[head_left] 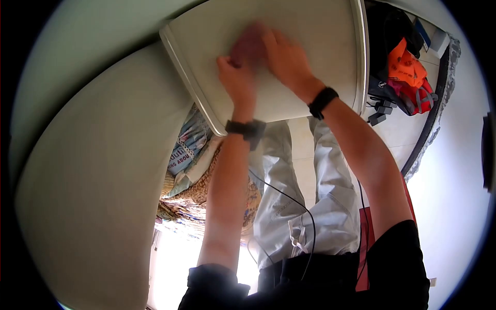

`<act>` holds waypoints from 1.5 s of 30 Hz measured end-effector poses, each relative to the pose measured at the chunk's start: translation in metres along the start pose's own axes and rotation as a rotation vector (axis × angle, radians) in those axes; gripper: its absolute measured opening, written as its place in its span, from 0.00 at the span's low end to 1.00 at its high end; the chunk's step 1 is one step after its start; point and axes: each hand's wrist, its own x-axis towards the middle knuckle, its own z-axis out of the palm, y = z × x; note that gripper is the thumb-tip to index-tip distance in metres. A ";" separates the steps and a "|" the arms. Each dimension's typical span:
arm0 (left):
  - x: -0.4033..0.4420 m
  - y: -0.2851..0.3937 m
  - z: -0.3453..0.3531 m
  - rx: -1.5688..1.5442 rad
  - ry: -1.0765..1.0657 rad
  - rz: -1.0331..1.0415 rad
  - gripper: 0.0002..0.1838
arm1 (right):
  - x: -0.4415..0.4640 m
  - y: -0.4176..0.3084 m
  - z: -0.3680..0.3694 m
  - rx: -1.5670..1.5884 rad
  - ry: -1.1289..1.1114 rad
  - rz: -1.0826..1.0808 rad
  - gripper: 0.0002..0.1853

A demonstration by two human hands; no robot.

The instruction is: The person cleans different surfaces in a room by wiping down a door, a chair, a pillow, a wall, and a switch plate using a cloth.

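Note:
A blurred, dark pink, soft-looking bundle (249,44), perhaps a folded cloth, is between my two hands over a pale cream surface (315,31). My left hand (237,82) is closed at the bundle's lower left edge, thumb and fingers bent. On the other side, my right hand (287,58) has its fingers curled onto the bundle's upper right edge. Motion smears the fingertips and the bundle's outline, so its exact kind is unclear. Whether it touches the surface below, I cannot tell. Dark bands circle both wrists.
A raised pale rim (191,85) borders the surface. To the left stands a large pale panel (98,170), with patterned fabric (199,175) beside it. Orange and red bags (408,64) and black adapters (381,109) lie on the floor at right. A thin cable (289,198) hangs before my legs.

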 end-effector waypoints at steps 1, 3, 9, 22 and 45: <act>-0.014 0.003 -0.005 0.003 -0.033 -0.089 0.16 | -0.014 0.000 0.000 -0.005 -0.040 0.002 0.15; -0.048 0.011 -0.022 0.008 -0.099 -0.269 0.16 | -0.044 -0.002 0.002 -0.017 -0.122 0.006 0.15; -0.117 0.002 -0.060 0.110 -0.298 -0.429 0.18 | -0.127 -0.002 0.016 0.010 -0.182 -0.059 0.15; 0.009 0.002 -0.073 0.274 -0.291 -0.018 0.21 | -0.016 -0.027 0.020 0.316 -0.161 0.022 0.21; -0.089 0.003 -0.082 0.498 -0.576 -0.062 0.21 | -0.110 -0.026 -0.003 0.149 -0.255 0.182 0.30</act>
